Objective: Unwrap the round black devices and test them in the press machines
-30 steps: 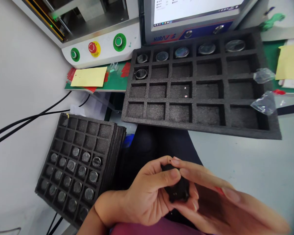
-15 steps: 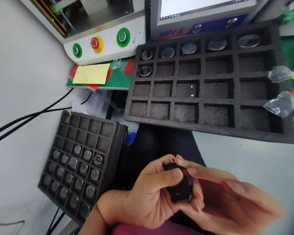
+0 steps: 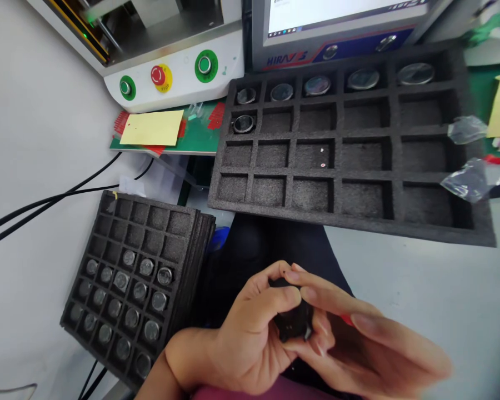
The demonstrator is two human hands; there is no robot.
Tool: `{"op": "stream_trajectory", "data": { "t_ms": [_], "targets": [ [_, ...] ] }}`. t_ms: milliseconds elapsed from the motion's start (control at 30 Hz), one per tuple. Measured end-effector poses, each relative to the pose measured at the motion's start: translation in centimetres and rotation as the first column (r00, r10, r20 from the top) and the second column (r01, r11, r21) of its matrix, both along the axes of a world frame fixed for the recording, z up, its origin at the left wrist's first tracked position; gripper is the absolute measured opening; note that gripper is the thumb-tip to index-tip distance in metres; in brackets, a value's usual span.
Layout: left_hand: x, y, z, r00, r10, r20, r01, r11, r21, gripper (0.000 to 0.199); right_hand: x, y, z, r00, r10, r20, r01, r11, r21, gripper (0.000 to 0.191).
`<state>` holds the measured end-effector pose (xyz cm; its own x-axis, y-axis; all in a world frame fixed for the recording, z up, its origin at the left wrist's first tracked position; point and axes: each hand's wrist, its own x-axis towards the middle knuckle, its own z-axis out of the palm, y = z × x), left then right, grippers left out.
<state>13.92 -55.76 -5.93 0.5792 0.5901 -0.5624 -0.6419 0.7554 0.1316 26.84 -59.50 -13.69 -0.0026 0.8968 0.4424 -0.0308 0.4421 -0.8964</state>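
My left hand point(image 3: 250, 328) is wrapped round a dark, rounded watch-like piece point(image 3: 293, 321), its thumb pressed on the upper face. On the piece's right side, my right hand point(image 3: 358, 339) touches it with its fingertips, and its outer part is blurred. Something small and red point(image 3: 347, 319) shows between the right hand's fingers. What lies under the fingers is hidden. Beyond the hands, a black foam tray point(image 3: 354, 225) holds round watch-like pieces along its back row and one more point(image 3: 244, 124) in the second row.
A stack of foam trays point(image 3: 179, 239) with several round pieces stands at the left. Behind are a machine panel with buttons point(image 3: 175, 72), a monitor point(image 3: 316, 22) and a yellow paper point(image 3: 152, 128). Clear plastic scraps point(image 3: 468, 180) lie on the large tray's right edge. Black cables run at the left.
Both hands and the dark piece have shifted slightly left. My right hand's fingers have moved in over the piece's upper right edge, and the red strip seen there before is now covered.
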Motion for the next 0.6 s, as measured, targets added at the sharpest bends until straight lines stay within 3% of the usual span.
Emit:
{"op": "stream_trajectory", "data": {
  "t_ms": [167, 233, 300, 367, 433, 533, 600],
  "targets": [
    [0.7, 0.5, -0.2, 0.995, -0.028, -0.098, 0.035, 0.997, 0.071, 0.025, -0.5, 1.5, 0.5, 0.997, -0.055, -0.048, 0.058, 0.996, 0.067, 0.07],
    [1.4, 2.0, -0.6, 0.976, -0.026, -0.216, 0.074, 0.973, 0.217, 0.029, -0.1, 2.3, 0.4, 0.974, -0.186, -0.13, 0.202, 0.973, 0.115, 0.073],
    [2.2, 4.5, -1.3, 0.906, 0.038, -0.422, 0.157, 0.895, 0.417, 0.027, 0.5, 3.2, 0.4, 0.907, -0.359, -0.219, 0.388, 0.915, 0.106, 0.058],
    [2.9, 7.8, -2.1, 0.754, 0.166, -0.636, 0.3, 0.774, 0.558, 0.023, 1.4, 3.9, 0.7, 0.793, -0.548, -0.266, 0.571, 0.821, 0.012, 0.032],
    [3.3, 11.0, -3.0, 0.535, 0.306, -0.787, 0.48, 0.656, 0.582, 0.018, 2.1, 4.2, 0.9, 0.696, -0.674, -0.248, 0.67, 0.734, -0.112, 0.015],
    [3.6, 14.7, -4.2, 0.104, 0.525, -0.845, 0.772, 0.493, 0.401, 0.011, 2.8, 4.1, 1.1, 0.684, -0.704, -0.191, 0.661, 0.709, -0.246, 0.005],
    [3.8, 16.1, -4.7, -0.118, 0.617, -0.778, 0.878, 0.431, 0.208, 0.012, 3.2, 3.8, 1.0, 0.695, -0.703, -0.153, 0.645, 0.703, -0.301, 0.007]
  ]
}}
